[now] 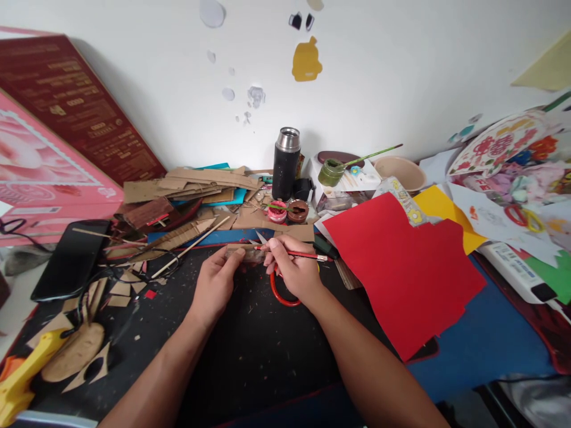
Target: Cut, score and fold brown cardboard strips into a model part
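Observation:
Between finger and thumb, my left hand (217,279) grips a small brown cardboard piece (250,254) over the black mat. My right hand (292,267) is closed round a red pencil (303,254) with a white eraser end pointing right; its tip is at the cardboard piece. Scissors with red handles (285,300) lie under and beside my right hand, partly hidden by it. Their blades (261,237) seem to show just behind the cardboard.
Cardboard scraps (200,181) are heaped at the back left. A black flask (286,163) stands behind two small paint jars (277,213). Red paper (405,267) covers the right side. At left lie a phone (71,258) and a yellow glue gun (31,368).

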A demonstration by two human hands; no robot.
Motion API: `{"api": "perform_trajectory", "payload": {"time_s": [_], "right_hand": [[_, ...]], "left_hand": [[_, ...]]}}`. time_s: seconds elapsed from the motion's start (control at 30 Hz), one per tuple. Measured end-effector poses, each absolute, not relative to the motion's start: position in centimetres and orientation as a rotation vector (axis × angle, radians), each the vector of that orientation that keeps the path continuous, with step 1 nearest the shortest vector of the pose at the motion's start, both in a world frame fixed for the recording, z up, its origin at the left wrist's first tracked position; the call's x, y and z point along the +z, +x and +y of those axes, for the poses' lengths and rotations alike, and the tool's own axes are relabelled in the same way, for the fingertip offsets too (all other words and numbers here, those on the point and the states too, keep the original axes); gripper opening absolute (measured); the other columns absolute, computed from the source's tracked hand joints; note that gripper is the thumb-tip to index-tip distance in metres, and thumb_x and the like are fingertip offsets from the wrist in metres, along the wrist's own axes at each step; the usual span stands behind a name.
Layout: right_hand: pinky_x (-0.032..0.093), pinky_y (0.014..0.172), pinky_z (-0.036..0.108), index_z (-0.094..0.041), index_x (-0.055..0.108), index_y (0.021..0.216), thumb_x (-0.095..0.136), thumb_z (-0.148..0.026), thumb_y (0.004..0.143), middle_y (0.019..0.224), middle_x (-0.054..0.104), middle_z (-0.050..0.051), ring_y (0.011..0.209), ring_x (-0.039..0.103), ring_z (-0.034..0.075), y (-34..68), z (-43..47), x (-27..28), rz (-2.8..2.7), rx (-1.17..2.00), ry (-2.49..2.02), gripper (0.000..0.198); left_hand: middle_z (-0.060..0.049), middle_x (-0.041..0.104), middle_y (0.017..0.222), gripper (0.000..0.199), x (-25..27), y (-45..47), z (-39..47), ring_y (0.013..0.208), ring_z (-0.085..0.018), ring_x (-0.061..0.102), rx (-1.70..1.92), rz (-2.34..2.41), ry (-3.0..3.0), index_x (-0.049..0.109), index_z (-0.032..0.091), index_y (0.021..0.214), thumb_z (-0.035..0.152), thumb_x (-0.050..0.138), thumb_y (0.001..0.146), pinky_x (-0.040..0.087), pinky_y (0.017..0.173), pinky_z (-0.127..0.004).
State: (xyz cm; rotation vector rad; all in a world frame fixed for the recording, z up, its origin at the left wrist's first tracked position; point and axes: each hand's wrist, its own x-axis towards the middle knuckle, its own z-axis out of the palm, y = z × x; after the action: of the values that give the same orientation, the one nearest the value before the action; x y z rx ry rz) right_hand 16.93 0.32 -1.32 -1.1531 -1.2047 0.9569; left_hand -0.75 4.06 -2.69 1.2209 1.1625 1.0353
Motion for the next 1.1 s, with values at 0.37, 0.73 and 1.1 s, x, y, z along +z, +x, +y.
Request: {"api": "perform_trajectory", "payload": {"time_s": [0.37, 0.73, 1.1], "right_hand": [[0.044, 0.046, 0.022, -0.020, 0.073, 0.090, 0.058, -0.060, 0.109, 0.072, 0.072, 0.002, 0.053, 0.068, 0.012, 16.98, 0.32, -1.22, -1.193, 0.975, -1.133, 0.047], [0.044, 0.046, 0.022, -0.020, 0.073, 0.091, 0.058, -0.064, 0.108, 0.072, 0.072, 0.002, 0.053, 0.068, 0.012, 16.97, 0.42, -1.31, -1.194, 0.977, -1.152, 0.049], [0.044, 0.045, 0.022, -0.020, 0.071, 0.087, 0.059, -0.067, 0.107, 0.072, 0.072, 0.002, 0.053, 0.067, 0.012, 16.94, 0.36, -1.09, -1.187, 1.004, -1.168, 0.052]], "left_hand": [[-0.002, 0.068, 0.074, 0.038, -3.41, -1.06, 4.18, 0.074, -0.020, 0.058, 1.023, 1.147, 1.226, 0.073, 0.019, 0.077, 0.054, 0.074, 0.091, 0.044, 0.073, -0.032], [-0.002, 0.069, 0.073, 0.036, -2.70, -0.79, 4.09, 0.071, -0.019, 0.057, 1.030, 1.160, 1.230, 0.076, 0.019, 0.079, 0.054, 0.075, 0.089, 0.043, 0.071, -0.032], [-0.002, 0.068, 0.073, 0.036, -3.22, -0.99, 4.15, 0.073, -0.020, 0.057, 1.021, 1.171, 1.245, 0.073, 0.019, 0.077, 0.053, 0.074, 0.092, 0.043, 0.071, -0.032]]}}
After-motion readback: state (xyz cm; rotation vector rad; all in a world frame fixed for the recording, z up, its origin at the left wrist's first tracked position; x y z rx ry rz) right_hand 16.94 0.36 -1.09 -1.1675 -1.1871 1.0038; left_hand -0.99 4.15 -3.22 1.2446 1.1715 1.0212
